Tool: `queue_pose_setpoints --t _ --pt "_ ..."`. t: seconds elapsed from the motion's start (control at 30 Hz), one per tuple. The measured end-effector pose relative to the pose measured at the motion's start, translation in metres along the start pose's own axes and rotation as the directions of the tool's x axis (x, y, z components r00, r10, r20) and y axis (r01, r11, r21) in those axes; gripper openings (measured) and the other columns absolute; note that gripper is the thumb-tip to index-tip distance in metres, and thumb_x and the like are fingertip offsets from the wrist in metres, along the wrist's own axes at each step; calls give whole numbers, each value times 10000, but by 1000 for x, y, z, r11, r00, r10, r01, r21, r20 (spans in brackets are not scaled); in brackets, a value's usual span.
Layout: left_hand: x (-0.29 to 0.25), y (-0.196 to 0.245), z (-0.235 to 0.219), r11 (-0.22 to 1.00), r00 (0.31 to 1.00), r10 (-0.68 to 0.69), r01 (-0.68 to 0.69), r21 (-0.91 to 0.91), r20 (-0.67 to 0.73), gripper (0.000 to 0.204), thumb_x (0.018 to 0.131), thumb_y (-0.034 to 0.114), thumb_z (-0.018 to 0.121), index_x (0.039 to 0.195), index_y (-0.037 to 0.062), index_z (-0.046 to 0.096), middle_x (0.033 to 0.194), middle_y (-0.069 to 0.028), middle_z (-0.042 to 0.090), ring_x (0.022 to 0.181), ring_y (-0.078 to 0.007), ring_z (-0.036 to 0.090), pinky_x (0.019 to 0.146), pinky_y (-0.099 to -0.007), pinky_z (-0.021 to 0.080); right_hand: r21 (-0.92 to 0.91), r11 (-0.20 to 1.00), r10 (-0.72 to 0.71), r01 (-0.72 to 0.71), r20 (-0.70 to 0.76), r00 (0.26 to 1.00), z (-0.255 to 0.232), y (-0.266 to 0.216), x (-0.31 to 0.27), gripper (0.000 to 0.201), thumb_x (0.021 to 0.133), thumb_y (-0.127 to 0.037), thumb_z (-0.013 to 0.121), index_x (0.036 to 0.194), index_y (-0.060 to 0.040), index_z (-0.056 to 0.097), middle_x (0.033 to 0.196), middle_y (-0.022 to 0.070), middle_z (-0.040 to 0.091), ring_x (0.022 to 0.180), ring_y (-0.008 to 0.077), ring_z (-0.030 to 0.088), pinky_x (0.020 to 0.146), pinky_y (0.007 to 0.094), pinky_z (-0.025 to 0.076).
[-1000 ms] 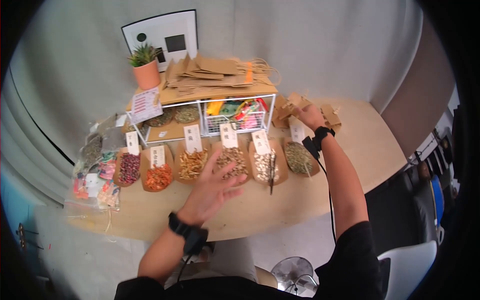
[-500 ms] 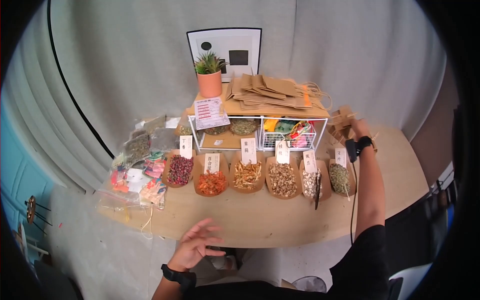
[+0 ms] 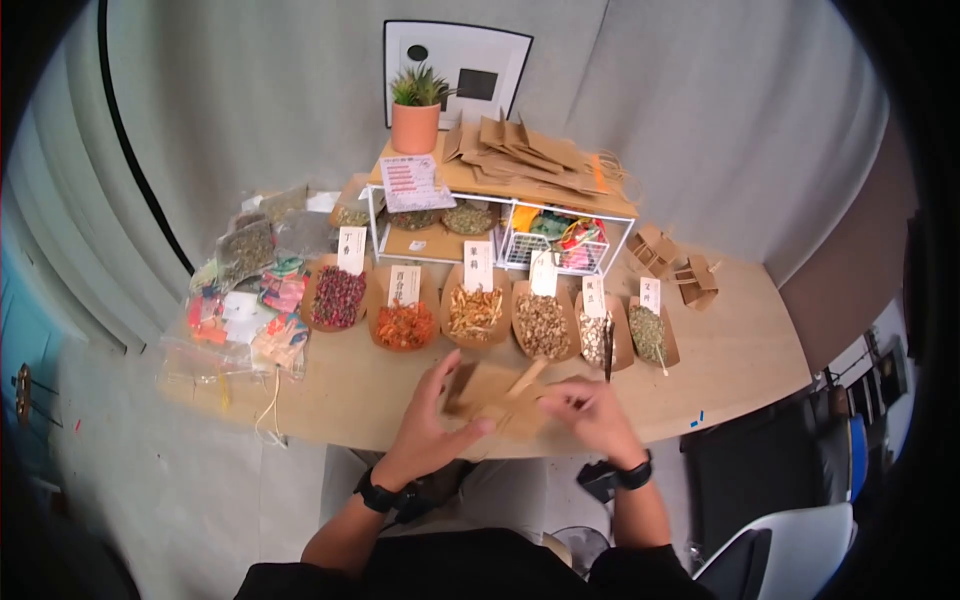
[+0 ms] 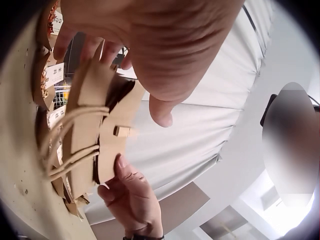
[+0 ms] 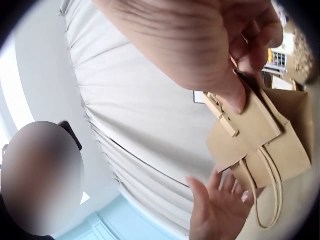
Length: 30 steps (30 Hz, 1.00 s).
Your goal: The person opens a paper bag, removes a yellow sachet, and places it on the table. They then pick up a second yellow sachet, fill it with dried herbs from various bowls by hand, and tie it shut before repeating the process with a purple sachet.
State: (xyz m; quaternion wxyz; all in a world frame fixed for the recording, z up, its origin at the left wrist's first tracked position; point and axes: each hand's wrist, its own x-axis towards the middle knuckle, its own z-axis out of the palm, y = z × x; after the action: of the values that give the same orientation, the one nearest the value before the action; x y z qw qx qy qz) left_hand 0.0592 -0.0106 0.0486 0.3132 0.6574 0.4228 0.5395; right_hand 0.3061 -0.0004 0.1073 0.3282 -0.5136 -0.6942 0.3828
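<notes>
A small brown paper bag (image 3: pixel 487 388) with twisted handles is over the front of the table, between my hands. My right hand (image 3: pixel 597 415) pinches it at the rim, thumb flat on one panel (image 5: pixel 245 125) in the right wrist view. A small wooden clip-like piece (image 5: pixel 220 114) sits on that panel. My left hand (image 3: pixel 430 425) is at the bag's other side, fingers spread and thumb standing away from the paper. From the left wrist, the bag's mouth (image 4: pixel 117 92) shows parted a little.
Labelled paper trays of dried flowers and herbs (image 3: pixel 405 325) line the table behind the bag. Tongs (image 3: pixel 608 350) lie in one tray. A shelf (image 3: pixel 510 190) carries flat paper bags and a potted plant (image 3: pixel 415 125). Two small bags (image 3: pixel 697 282) stand at right; plastic packets (image 3: pixel 245 250) lie left.
My right hand has brought a paper bag from the table's right end to the front middle. My left hand has come up beside the bag, fingers still spread.
</notes>
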Motion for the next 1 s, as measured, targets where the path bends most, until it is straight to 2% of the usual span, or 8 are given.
queue_pose_setpoints --t 0.07,0.17,0.27,0.53,0.63,0.77,0.83,1.0 --pt "-1 -10 -6 999 999 -43 42 34 5 647 814 240 791 1321 5 466 1174 -140 589 1075 -191 599 850 -317 517 25 999 -24 24 -7 1000 29 -6 0 150 892 -137 702 998 -34 729 728 63 593 652 113 490 619 269 422" --pt "-7 -15 -26 913 932 -355 362 -189 74 539 798 234 802 1192 5 513 1141 -147 600 1052 -214 612 847 -346 515 51 991 -121 122 -26 992 52 -4 9 197 902 -162 695 1042 -25 717 779 81 613 694 156 515 664 278 440" --pt "-14 -14 -42 893 916 -395 401 -203 73 479 781 226 812 1103 13 528 1064 -134 607 993 -217 613 832 -349 506 54 972 -227 231 -68 972 74 -16 21 211 909 -167 688 1048 -10 710 819 88 643 722 167 538 688 283 451" --pt "-32 -31 -52 970 970 -236 232 -75 -59 454 779 220 810 1093 23 547 1002 -105 577 891 -203 592 765 -329 494 175 982 -93 75 99 991 91 -41 50 226 929 -197 672 1032 -1 716 813 30 673 780 107 575 715 275 460" --pt "-43 -43 -62 970 960 -238 226 -92 -150 470 795 203 798 1141 28 533 1045 -104 584 937 -194 593 797 -318 495 393 906 -113 159 -139 984 81 -53 76 230 923 -204 684 1017 4 715 743 -16 627 690 84 519 640 250 429" --pt "-46 -22 -77 859 895 -359 207 -468 -264 508 842 154 759 1247 44 472 1094 -86 595 1010 -171 581 851 -308 493 65 933 -307 353 -365 879 49 -75 177 281 942 -237 654 1038 22 705 790 -23 664 684 64 551 627 220 456" --pt "-51 -29 -84 900 909 -313 191 -391 -276 538 845 125 755 1279 57 443 1102 -73 595 1024 -161 577 862 -308 492 -85 854 -502 513 -389 772 51 -73 237 282 935 -235 649 1042 20 701 821 51 710 717 104 625 668 257 496" --pt "-67 -35 -95 873 911 -323 181 -453 -258 617 806 79 789 1306 75 426 1100 -55 596 1034 -147 577 861 -299 491 -516 735 -626 440 -268 732 44 -75 320 261 855 -193 692 1017 12 706 812 189 695 703 262 679 684 341 521"
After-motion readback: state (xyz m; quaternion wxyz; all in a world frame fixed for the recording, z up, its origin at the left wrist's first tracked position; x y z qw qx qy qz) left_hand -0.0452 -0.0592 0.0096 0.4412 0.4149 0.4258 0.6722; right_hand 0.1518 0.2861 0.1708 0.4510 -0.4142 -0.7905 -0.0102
